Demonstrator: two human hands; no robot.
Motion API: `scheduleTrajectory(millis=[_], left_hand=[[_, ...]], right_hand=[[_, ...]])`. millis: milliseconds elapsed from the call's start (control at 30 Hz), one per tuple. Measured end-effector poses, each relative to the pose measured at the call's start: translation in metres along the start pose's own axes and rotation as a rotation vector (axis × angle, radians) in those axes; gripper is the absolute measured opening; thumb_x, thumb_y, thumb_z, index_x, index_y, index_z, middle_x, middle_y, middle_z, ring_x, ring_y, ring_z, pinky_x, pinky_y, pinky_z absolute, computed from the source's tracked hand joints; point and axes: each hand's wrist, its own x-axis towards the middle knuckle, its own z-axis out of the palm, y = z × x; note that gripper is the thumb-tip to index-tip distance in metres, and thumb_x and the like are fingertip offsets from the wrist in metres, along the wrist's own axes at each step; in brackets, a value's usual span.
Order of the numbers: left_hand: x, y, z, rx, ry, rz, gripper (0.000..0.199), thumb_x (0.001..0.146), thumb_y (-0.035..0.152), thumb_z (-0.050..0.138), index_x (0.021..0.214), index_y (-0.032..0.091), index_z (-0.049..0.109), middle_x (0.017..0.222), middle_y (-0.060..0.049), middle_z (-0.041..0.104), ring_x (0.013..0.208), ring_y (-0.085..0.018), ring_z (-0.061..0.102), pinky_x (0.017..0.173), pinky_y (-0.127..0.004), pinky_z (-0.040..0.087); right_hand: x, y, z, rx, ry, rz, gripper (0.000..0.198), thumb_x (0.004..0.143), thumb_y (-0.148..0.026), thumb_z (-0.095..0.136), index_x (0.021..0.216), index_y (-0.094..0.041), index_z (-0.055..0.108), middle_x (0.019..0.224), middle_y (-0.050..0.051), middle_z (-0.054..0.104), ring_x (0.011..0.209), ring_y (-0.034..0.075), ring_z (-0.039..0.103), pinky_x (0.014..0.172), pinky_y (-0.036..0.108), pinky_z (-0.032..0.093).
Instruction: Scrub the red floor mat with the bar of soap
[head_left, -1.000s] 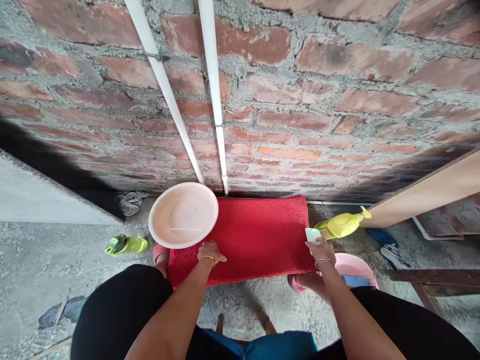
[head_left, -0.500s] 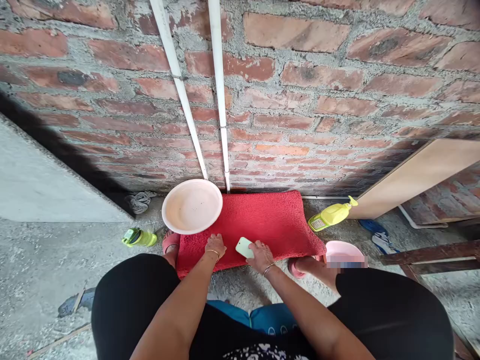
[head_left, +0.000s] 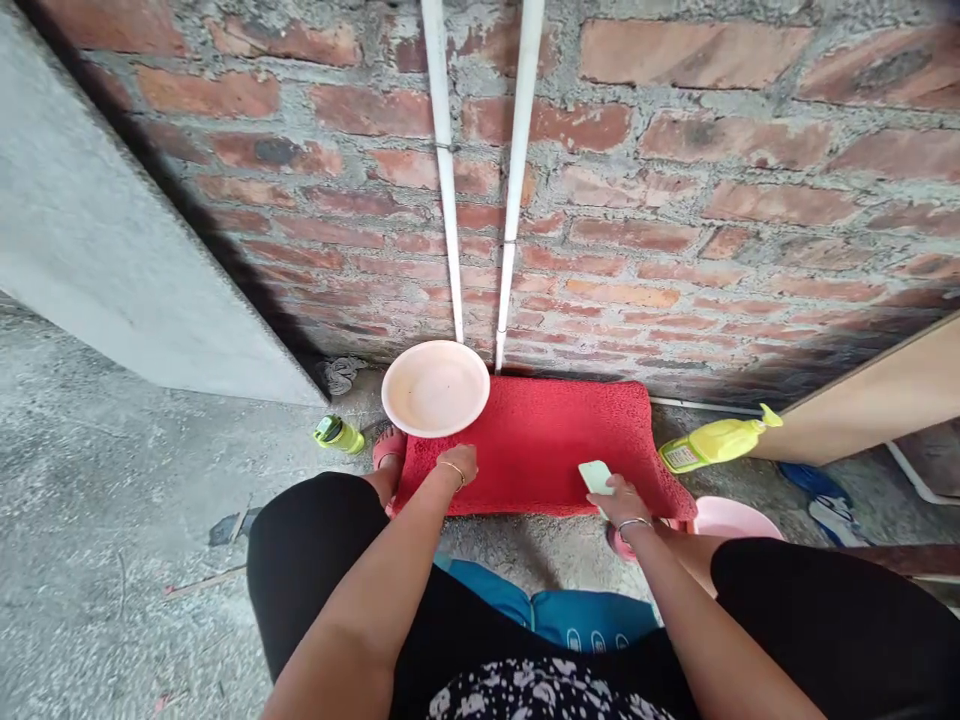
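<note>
A red textured mat (head_left: 551, 435) is spread out in front of me, between my feet and the wall. My left hand (head_left: 461, 460) rests on its left part, with the fingers curled in against the fabric. Whether they pinch any of it is hidden. Over the mat's front right part, my right hand (head_left: 626, 503) is closed round a flat, pale green scrub brush (head_left: 594, 478). The brush's underside is not visible. A pale pink basin (head_left: 436, 390) overlaps the mat's back left corner.
Right of the mat, a yellow pump bottle (head_left: 709, 445) leans over, near a pink tub (head_left: 735, 518). A green bottle (head_left: 339, 434) lies at left. Behind stand a brick wall (head_left: 637, 235) and white pipes (head_left: 517, 140). Boards (head_left: 877, 400) flank the space.
My right hand has moved right across the mat with the brush, away from my left hand. The left hand stays on the mat's left part. My view has shifted left.
</note>
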Motion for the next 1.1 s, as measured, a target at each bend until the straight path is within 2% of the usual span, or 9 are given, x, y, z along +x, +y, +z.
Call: scheduleTrajectory(millis=[167, 267, 467, 533, 633, 833, 933, 1000, 1100], left_hand=[[-0.065, -0.006, -0.049, 0.086, 0.174, 0.170, 0.036, 0.090, 0.033, 0.052, 0.122, 0.019, 0.054, 0.130, -0.015, 0.056, 0.120, -0.029, 0.055, 0.096, -0.045, 0.046], [-0.097, -0.022, -0.071, 0.185, 0.296, 0.171, 0.034, 0.091, 0.035, 0.051, 0.120, 0.018, 0.054, 0.122, -0.013, 0.058, 0.112, -0.028, 0.058, 0.090, -0.044, 0.049], [-0.113, -0.037, -0.098, 0.247, 0.333, 0.052, 0.032, 0.091, 0.035, 0.053, 0.116, 0.015, 0.056, 0.112, -0.013, 0.059, 0.107, -0.029, 0.060, 0.088, -0.043, 0.048], [-0.115, -0.036, -0.107, 0.239, 0.341, 0.110, 0.034, 0.091, 0.036, 0.052, 0.118, 0.016, 0.055, 0.114, -0.012, 0.059, 0.107, -0.027, 0.059, 0.088, -0.040, 0.048], [-0.119, -0.034, -0.119, 0.212, 0.342, 0.158, 0.036, 0.091, 0.039, 0.053, 0.122, 0.019, 0.052, 0.116, -0.011, 0.058, 0.108, -0.026, 0.058, 0.088, -0.038, 0.047], [-0.117, -0.042, -0.131, 0.167, 0.375, 0.083, 0.038, 0.092, 0.037, 0.054, 0.126, 0.020, 0.051, 0.119, -0.011, 0.057, 0.110, -0.025, 0.057, 0.090, -0.038, 0.048], [-0.115, -0.044, -0.132, 0.157, 0.362, 0.066, 0.039, 0.092, 0.037, 0.053, 0.127, 0.020, 0.051, 0.120, -0.011, 0.057, 0.110, -0.025, 0.057, 0.090, -0.038, 0.048], [-0.114, -0.042, -0.132, 0.167, 0.350, 0.064, 0.040, 0.092, 0.037, 0.053, 0.127, 0.020, 0.051, 0.120, -0.011, 0.057, 0.110, -0.025, 0.058, 0.089, -0.038, 0.048], [-0.111, -0.036, -0.133, 0.191, 0.339, 0.083, 0.040, 0.092, 0.038, 0.052, 0.127, 0.020, 0.051, 0.120, -0.010, 0.057, 0.111, -0.026, 0.058, 0.089, -0.037, 0.048]], right_hand=[[-0.024, -0.107, 0.020, -0.118, -0.054, -0.425, 0.050, 0.072, -0.039, 0.070, 0.117, -0.021, 0.058, 0.117, 0.009, 0.059, 0.105, 0.023, 0.058, 0.087, 0.031, 0.040], [-0.044, -0.174, 0.040, -0.221, -0.059, -0.643, 0.047, 0.074, -0.040, 0.068, 0.117, -0.022, 0.058, 0.117, 0.009, 0.059, 0.106, 0.025, 0.056, 0.090, 0.036, 0.037], [-0.065, -0.254, 0.083, -0.289, -0.035, -0.803, 0.049, 0.079, -0.041, 0.063, 0.123, -0.021, 0.055, 0.121, 0.013, 0.059, 0.111, 0.029, 0.053, 0.096, 0.042, 0.032], [-0.059, -0.253, 0.087, -0.319, -0.039, -0.775, 0.050, 0.079, -0.041, 0.063, 0.123, -0.020, 0.054, 0.122, 0.014, 0.059, 0.112, 0.029, 0.053, 0.098, 0.043, 0.031], [-0.040, -0.219, 0.076, -0.364, -0.043, -0.654, 0.050, 0.078, -0.044, 0.064, 0.121, -0.021, 0.055, 0.119, 0.013, 0.061, 0.109, 0.029, 0.056, 0.096, 0.043, 0.032], [0.000, -0.075, 0.017, -0.402, -0.029, -0.235, 0.050, 0.078, -0.043, 0.063, 0.121, -0.020, 0.052, 0.115, 0.013, 0.062, 0.104, 0.028, 0.061, 0.084, 0.037, 0.041], [0.007, -0.025, -0.006, -0.366, -0.051, -0.020, 0.046, 0.082, -0.041, 0.058, 0.122, -0.020, 0.050, 0.115, 0.014, 0.061, 0.103, 0.029, 0.062, 0.078, 0.037, 0.043], [0.004, -0.020, -0.008, -0.317, -0.050, 0.000, 0.047, 0.083, -0.042, 0.057, 0.123, -0.020, 0.049, 0.116, 0.014, 0.060, 0.104, 0.029, 0.062, 0.078, 0.037, 0.044], [-0.017, -0.055, 0.012, -0.225, -0.075, -0.163, 0.049, 0.079, -0.041, 0.063, 0.122, -0.019, 0.050, 0.115, 0.012, 0.060, 0.102, 0.026, 0.062, 0.080, 0.033, 0.044]])
